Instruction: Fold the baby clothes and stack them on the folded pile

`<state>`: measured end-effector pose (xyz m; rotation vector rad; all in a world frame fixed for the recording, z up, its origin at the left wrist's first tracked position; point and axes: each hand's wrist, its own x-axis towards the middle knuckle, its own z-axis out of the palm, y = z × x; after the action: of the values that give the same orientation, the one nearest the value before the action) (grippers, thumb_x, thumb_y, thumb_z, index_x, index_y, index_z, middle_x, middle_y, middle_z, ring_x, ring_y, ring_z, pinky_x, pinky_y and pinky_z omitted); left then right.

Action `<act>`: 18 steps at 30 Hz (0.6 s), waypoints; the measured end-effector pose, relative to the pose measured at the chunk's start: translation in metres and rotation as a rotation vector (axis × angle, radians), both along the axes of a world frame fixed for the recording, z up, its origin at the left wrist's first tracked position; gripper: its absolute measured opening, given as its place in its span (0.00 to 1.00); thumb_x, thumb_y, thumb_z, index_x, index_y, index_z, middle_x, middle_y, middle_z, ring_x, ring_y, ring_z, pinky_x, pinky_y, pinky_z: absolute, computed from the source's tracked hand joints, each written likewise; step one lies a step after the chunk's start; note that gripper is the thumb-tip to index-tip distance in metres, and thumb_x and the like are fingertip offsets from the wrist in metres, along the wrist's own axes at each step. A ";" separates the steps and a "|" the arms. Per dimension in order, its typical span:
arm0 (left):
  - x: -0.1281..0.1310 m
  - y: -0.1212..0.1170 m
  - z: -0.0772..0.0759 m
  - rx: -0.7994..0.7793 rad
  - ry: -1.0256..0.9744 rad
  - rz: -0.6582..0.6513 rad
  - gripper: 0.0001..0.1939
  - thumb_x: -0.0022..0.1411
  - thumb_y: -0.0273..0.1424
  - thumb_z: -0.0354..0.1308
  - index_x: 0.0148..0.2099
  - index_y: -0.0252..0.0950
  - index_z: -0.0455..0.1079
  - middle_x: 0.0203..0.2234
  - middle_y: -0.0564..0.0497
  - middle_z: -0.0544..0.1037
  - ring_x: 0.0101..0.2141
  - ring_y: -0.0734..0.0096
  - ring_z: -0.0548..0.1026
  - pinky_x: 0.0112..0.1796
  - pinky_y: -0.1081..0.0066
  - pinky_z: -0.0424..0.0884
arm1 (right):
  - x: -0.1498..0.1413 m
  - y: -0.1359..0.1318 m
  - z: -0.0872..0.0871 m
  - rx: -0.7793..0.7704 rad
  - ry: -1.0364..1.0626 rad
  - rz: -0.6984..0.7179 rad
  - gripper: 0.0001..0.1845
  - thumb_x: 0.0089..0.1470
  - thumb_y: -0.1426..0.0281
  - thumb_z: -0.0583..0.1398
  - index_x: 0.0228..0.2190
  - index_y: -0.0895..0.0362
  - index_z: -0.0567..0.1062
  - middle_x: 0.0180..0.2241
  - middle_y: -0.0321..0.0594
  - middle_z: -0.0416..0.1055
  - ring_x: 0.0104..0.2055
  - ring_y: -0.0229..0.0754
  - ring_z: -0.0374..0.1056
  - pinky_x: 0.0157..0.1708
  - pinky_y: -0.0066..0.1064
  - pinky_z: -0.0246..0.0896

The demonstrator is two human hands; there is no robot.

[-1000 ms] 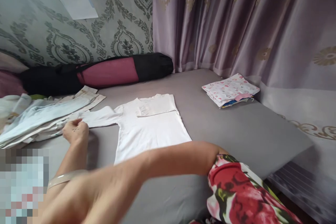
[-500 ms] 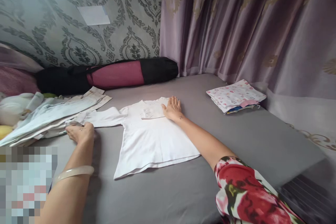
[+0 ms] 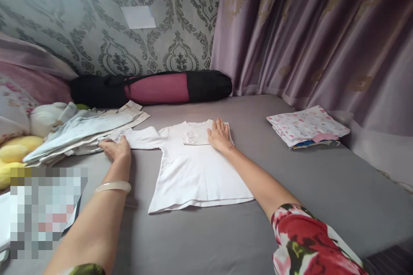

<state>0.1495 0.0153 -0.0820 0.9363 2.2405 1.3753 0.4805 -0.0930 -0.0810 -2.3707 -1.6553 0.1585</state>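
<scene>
A white long-sleeved shirt (image 3: 196, 176) lies spread on the grey bed sheet, its collar away from me. The sleeve on the right is folded inward across the chest. Over that fold, near the shoulder, my right hand (image 3: 220, 135) rests flat, fingers stretched out. The other sleeve reaches out to the left. At its cuff is my left hand (image 3: 116, 148), with the fingers closed on the edge of the cloth and partly hidden. A pale bangle (image 3: 113, 186) circles my left wrist.
A pile of light clothes (image 3: 87, 131) lies on the left beside plush toys (image 3: 48, 120). Folded patterned cloths (image 3: 308, 126) are stacked at the right. A long black and maroon bag (image 3: 158, 88) lies along the wall; a purple curtain (image 3: 290, 30) hangs at the right.
The view has swung slightly left, so everything appears shifted right. My left hand stays at the cuff with its thumb now more raised. My right hand remains flat on the shirt.
</scene>
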 end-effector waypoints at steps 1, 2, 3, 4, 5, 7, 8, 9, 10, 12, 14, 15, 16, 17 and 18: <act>0.001 0.000 0.001 -0.003 0.005 0.003 0.23 0.51 0.30 0.63 0.38 0.43 0.48 0.39 0.48 0.71 0.50 0.50 0.73 0.54 0.52 0.65 | -0.007 0.002 0.002 0.015 0.018 0.088 0.32 0.67 0.64 0.44 0.66 0.69 0.53 0.70 0.55 0.41 0.72 0.50 0.36 0.68 0.44 0.26; 0.002 0.000 0.002 -0.006 0.010 0.004 0.22 0.51 0.30 0.63 0.39 0.42 0.49 0.40 0.45 0.71 0.51 0.49 0.72 0.54 0.52 0.65 | -0.015 0.005 0.003 0.019 0.043 0.184 0.32 0.67 0.63 0.43 0.66 0.68 0.53 0.70 0.53 0.42 0.72 0.48 0.36 0.68 0.42 0.26; 0.004 -0.001 0.003 -0.008 0.012 0.005 0.22 0.52 0.31 0.63 0.40 0.41 0.51 0.42 0.43 0.72 0.51 0.48 0.72 0.54 0.51 0.65 | -0.024 0.008 0.004 0.011 0.070 0.278 0.32 0.67 0.63 0.42 0.66 0.66 0.52 0.70 0.50 0.42 0.72 0.45 0.36 0.68 0.40 0.25; 0.005 -0.002 0.003 -0.008 0.012 0.007 0.21 0.52 0.31 0.63 0.41 0.41 0.52 0.43 0.41 0.73 0.52 0.48 0.72 0.54 0.51 0.65 | -0.033 0.012 0.005 -0.004 0.094 0.362 0.32 0.67 0.62 0.42 0.67 0.66 0.52 0.70 0.49 0.41 0.72 0.44 0.35 0.68 0.39 0.24; 0.006 -0.002 0.003 -0.006 0.009 0.011 0.21 0.52 0.31 0.63 0.42 0.40 0.54 0.44 0.40 0.73 0.52 0.47 0.72 0.54 0.50 0.65 | -0.043 0.016 0.006 -0.020 0.113 0.427 0.33 0.67 0.62 0.41 0.67 0.65 0.51 0.71 0.47 0.40 0.72 0.43 0.34 0.68 0.39 0.23; 0.007 -0.002 0.003 -0.012 0.003 0.020 0.20 0.53 0.32 0.63 0.43 0.39 0.56 0.44 0.38 0.74 0.52 0.47 0.73 0.53 0.49 0.65 | -0.061 0.024 0.007 -0.050 0.146 0.499 0.34 0.67 0.60 0.41 0.67 0.66 0.50 0.71 0.47 0.38 0.72 0.42 0.32 0.68 0.40 0.22; 0.006 -0.001 0.003 -0.018 0.000 0.021 0.20 0.53 0.33 0.63 0.43 0.39 0.56 0.45 0.38 0.74 0.52 0.47 0.73 0.53 0.49 0.66 | -0.068 0.029 0.008 -0.064 0.163 0.509 0.34 0.67 0.60 0.41 0.67 0.66 0.49 0.71 0.48 0.38 0.72 0.43 0.31 0.68 0.41 0.22; 0.006 0.000 0.002 -0.023 -0.001 0.021 0.19 0.53 0.33 0.62 0.43 0.39 0.57 0.45 0.37 0.74 0.52 0.47 0.73 0.53 0.49 0.66 | -0.076 0.033 0.008 -0.074 0.177 0.512 0.35 0.67 0.60 0.41 0.67 0.67 0.49 0.71 0.49 0.38 0.73 0.44 0.31 0.68 0.41 0.23; 0.005 0.001 0.001 -0.029 -0.001 0.017 0.19 0.54 0.34 0.62 0.44 0.39 0.57 0.45 0.36 0.74 0.52 0.47 0.73 0.53 0.49 0.66 | -0.082 0.037 0.008 -0.081 0.188 0.510 0.35 0.67 0.59 0.41 0.67 0.68 0.48 0.71 0.49 0.38 0.73 0.45 0.31 0.68 0.41 0.23; 0.002 0.003 -0.002 -0.030 -0.004 0.011 0.19 0.53 0.35 0.62 0.44 0.39 0.58 0.45 0.36 0.75 0.52 0.47 0.73 0.53 0.49 0.66 | -0.092 0.044 0.007 -0.085 0.202 0.500 0.35 0.67 0.59 0.41 0.67 0.68 0.48 0.71 0.50 0.38 0.72 0.45 0.31 0.68 0.39 0.24; -0.001 0.006 -0.006 -0.018 -0.019 0.012 0.19 0.52 0.35 0.63 0.42 0.39 0.58 0.43 0.37 0.75 0.50 0.47 0.74 0.52 0.49 0.67 | -0.100 0.048 0.005 -0.091 0.219 0.494 0.35 0.67 0.60 0.41 0.67 0.69 0.49 0.71 0.51 0.39 0.72 0.46 0.33 0.68 0.37 0.27; -0.003 0.008 -0.008 -0.013 -0.033 0.016 0.19 0.50 0.34 0.64 0.41 0.40 0.58 0.42 0.39 0.75 0.50 0.47 0.74 0.52 0.49 0.67 | -0.103 0.049 0.004 -0.092 0.229 0.487 0.35 0.67 0.60 0.41 0.67 0.69 0.50 0.70 0.51 0.40 0.72 0.45 0.34 0.68 0.37 0.28; -0.005 0.010 -0.010 -0.006 -0.045 0.024 0.19 0.48 0.33 0.65 0.39 0.40 0.58 0.40 0.40 0.75 0.49 0.47 0.74 0.52 0.49 0.67 | -0.106 0.050 0.003 -0.088 0.240 0.474 0.34 0.67 0.60 0.41 0.67 0.68 0.51 0.70 0.51 0.42 0.72 0.45 0.36 0.68 0.37 0.29; -0.007 0.012 -0.012 0.015 -0.044 -0.001 0.19 0.47 0.32 0.65 0.37 0.41 0.58 0.38 0.42 0.75 0.48 0.47 0.74 0.51 0.49 0.67 | -0.108 0.050 0.001 -0.077 0.249 0.457 0.33 0.67 0.61 0.40 0.66 0.67 0.53 0.70 0.50 0.44 0.72 0.45 0.37 0.68 0.36 0.29; -0.009 0.014 -0.013 0.040 -0.059 -0.027 0.18 0.46 0.30 0.65 0.35 0.41 0.58 0.35 0.44 0.74 0.47 0.48 0.74 0.50 0.49 0.68 | -0.110 0.051 0.000 -0.059 0.254 0.437 0.32 0.68 0.62 0.40 0.65 0.65 0.55 0.70 0.49 0.46 0.71 0.44 0.39 0.68 0.37 0.30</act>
<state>0.1409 0.0298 -0.0946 0.9235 2.1565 1.4222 0.3706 -0.0425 -0.0809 -1.8929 -2.0277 0.5672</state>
